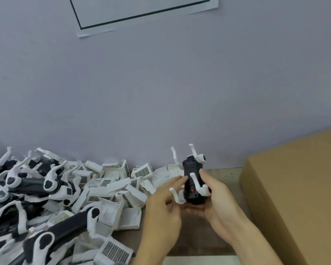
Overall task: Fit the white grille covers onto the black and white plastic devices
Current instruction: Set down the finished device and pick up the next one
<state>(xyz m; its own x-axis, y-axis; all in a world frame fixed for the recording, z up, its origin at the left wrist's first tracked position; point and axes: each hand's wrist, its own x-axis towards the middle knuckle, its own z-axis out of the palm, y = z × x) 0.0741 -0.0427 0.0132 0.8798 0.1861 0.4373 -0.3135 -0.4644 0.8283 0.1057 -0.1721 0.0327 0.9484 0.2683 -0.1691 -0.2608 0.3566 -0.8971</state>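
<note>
1. Far left: the pile of black and white devices (25,188) lies heaped against the wall (161,92). I judge these are stock waiting for covers, kept within the left hand's reach.
2. Next along: loose white grille covers (115,190) are scattered between that heap and the hands, one with its mesh face up at the near table edge (114,252). I read this as the feed supply.
3. Left hand (161,213): palm down, wrist low, fingers spread and extended, tips touching the left flank of the held device (194,180). It grasps nothing; I read it as steadying.
4. The held device stands almost upright above the table (224,173), white arms sticking out, a small red spot on its near face. I see no cover on it; the fit looks not yet done.
5. Right hand (216,196): cupped from the right and underneath, thumb across the front, clasping the device.
6. Far right: a cardboard box (294,188), probably for finished units.
</note>
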